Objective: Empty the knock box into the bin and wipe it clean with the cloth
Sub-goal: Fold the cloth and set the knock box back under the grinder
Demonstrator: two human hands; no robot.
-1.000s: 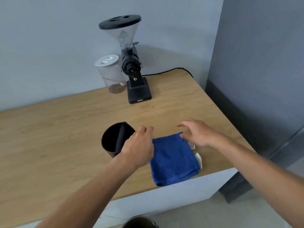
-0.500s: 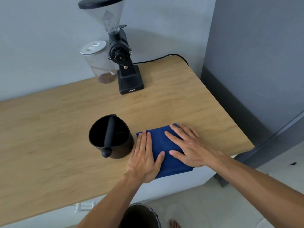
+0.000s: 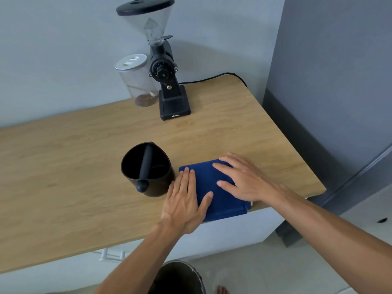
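Blue folded terry cloth was pressed flat under the open-fingered left hand and right hand; the black round knock box alongside could be toppled by a careless sweep.

Looks like a home coffee corner or small kitchen nook: light wooden countertop against a plain pale wall, with a black electric coffee grinder, its cord trailing off the back edge, a clear lidded jar holding a few beans, and a black knock box beside a folded blue cloth.
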